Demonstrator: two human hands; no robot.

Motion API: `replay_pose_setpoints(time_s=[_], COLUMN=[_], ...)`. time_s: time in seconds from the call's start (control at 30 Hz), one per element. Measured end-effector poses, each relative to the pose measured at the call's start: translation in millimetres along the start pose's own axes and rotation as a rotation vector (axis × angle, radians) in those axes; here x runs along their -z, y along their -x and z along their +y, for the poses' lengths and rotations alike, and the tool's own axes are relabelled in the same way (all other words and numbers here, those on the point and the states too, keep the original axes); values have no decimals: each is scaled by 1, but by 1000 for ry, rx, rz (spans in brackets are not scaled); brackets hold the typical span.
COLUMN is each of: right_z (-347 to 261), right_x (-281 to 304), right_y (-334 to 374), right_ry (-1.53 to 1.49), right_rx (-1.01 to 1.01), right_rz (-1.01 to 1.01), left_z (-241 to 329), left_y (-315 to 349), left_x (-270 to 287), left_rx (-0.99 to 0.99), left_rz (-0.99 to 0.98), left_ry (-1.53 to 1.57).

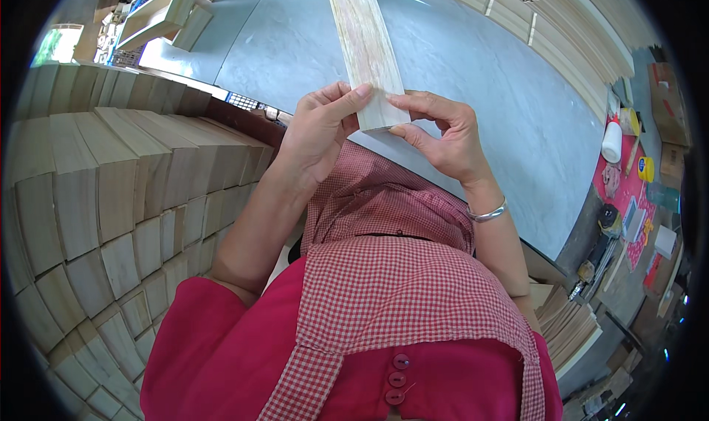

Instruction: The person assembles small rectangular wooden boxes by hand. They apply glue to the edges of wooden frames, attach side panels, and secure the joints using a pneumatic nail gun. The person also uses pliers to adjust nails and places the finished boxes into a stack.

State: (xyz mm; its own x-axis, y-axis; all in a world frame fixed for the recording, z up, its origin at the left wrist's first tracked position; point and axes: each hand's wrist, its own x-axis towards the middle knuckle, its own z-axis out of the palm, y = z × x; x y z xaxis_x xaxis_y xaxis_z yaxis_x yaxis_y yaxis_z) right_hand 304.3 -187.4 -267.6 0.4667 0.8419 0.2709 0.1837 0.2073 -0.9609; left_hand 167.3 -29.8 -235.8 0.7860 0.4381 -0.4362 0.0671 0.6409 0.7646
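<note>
A long, flat wooden board with pale grain points away from me, its near end held just over the table's front edge. My left hand grips the board's left side, thumb lying on the top face and the other fingers partly hidden beneath. On the right corner of the same end, my right hand pinches the wood, with the thumb at the end edge and the index finger on top. Under the board spreads a grey-white marbled tabletop.
Stacked wooden blocks rise close on my left. Long wooden strips line the table's far right side. A white bottle and a yellow-lidded container stand among tools at the right. An open wooden box sits at the far left.
</note>
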Motion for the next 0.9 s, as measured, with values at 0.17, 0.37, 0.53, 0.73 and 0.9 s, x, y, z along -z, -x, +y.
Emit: replay_pose_setpoints(time_s=[0.17,0.37,0.53,0.73,0.9], right_z=[4,6,6,7,6], right_x=[1,3,2,0,0], right_y=[-1,-3,-2,1,0], right_ry=[-44,-87,-68,-40,-22], right_rx=[-7,-12,-6,-12,-16], right_rz=[-2,-25,-12,7,16], left_z=[1,-1,-8,-16,-28], left_y=[-1,0,-4,9,19], left_x=[1,-2,4,-15,-8], left_rx=[13,3,-58,-223,-851], left_rz=[-18,0,-43,191,188], left_ry=[8,19,-16,-198,-787])
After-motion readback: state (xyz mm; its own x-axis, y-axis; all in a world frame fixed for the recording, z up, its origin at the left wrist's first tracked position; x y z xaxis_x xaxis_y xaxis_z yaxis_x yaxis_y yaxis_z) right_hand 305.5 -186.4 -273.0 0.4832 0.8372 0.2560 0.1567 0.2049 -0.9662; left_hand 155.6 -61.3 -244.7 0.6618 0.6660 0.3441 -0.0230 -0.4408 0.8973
